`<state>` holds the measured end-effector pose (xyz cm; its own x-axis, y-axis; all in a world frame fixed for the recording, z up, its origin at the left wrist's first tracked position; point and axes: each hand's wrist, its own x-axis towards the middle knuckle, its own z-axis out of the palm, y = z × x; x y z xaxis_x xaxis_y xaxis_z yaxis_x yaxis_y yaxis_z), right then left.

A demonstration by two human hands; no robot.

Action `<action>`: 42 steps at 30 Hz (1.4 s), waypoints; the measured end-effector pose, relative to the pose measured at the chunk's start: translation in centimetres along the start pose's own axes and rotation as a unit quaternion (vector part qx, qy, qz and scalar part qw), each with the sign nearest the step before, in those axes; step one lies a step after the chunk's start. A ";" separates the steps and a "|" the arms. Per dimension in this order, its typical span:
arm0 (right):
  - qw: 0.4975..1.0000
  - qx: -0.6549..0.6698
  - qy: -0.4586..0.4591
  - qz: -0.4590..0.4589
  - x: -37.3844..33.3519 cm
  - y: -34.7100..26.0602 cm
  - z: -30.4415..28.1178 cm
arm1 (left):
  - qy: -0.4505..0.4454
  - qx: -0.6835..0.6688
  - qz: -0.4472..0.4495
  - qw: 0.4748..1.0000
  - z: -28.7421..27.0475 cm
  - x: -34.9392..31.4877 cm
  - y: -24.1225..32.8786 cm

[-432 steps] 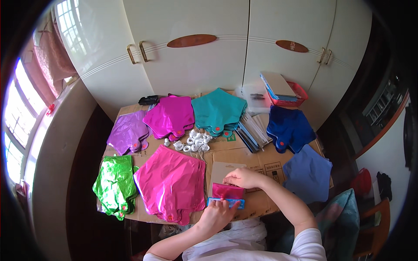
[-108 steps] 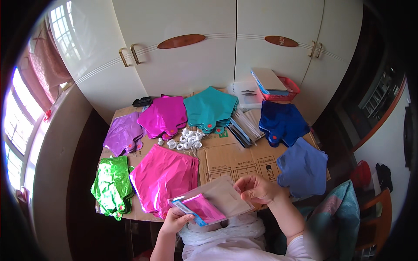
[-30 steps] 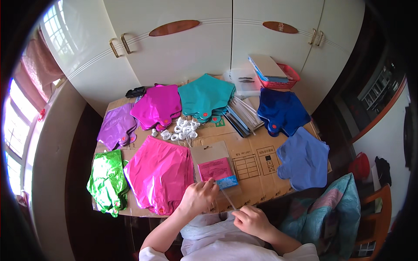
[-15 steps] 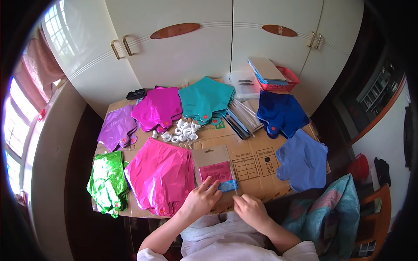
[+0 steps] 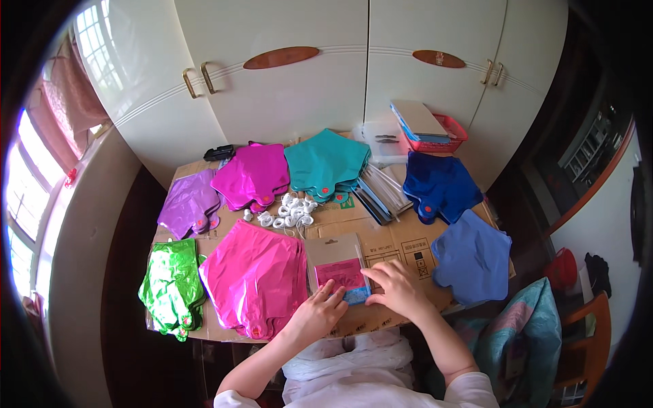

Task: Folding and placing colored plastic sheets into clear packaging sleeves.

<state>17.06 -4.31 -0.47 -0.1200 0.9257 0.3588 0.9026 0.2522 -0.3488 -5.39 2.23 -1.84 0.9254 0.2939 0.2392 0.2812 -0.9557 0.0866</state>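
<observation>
A flat packet (image 5: 335, 246) with a hang hole lies on the cardboard in front of me. It has a grey upper part, a pink piece (image 5: 340, 273) showing in its middle and a blue strip at the bottom. My left hand (image 5: 320, 314) rests at its lower left, fingers stretched out with their tips on the pink and blue parts. At the packet's right edge is my right hand (image 5: 398, 291), thumb and forefinger spread apart along that side. Close on the left lies a stack of pink foil balloons (image 5: 255, 275).
Around the table lie green (image 5: 170, 282), lilac (image 5: 185, 202), magenta (image 5: 252, 173), teal (image 5: 326, 160), dark blue (image 5: 442, 183) and light blue (image 5: 473, 255) foil balloons. White string coils (image 5: 291, 211), flat strips (image 5: 381, 194) and a red basket (image 5: 452, 132) stand farther back.
My right hand has moved up from below the packet's lower right corner to its right edge, and its fingers have spread. My left hand stays on the packet. The view has shifted slightly.
</observation>
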 end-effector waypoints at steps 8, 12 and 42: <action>0.990 -0.034 -0.051 -0.127 3.1 0.8 4.7 | 0.047 -0.010 -0.036 0.998 0.3 0.3 0.3; 0.990 -0.030 -0.077 -0.117 3.2 0.7 5.2 | 0.090 -0.039 -0.173 0.980 0.2 1.5 0.7; 0.991 0.007 -0.089 -0.096 3.0 2.4 5.6 | 0.120 -0.102 -0.209 0.965 3.6 2.3 6.8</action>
<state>16.58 0.69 -5.11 -0.3610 0.8953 0.2609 0.8505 0.4308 -0.3018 -0.41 -3.66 -4.17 0.6493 0.6714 0.3572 0.5385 -0.7375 0.4076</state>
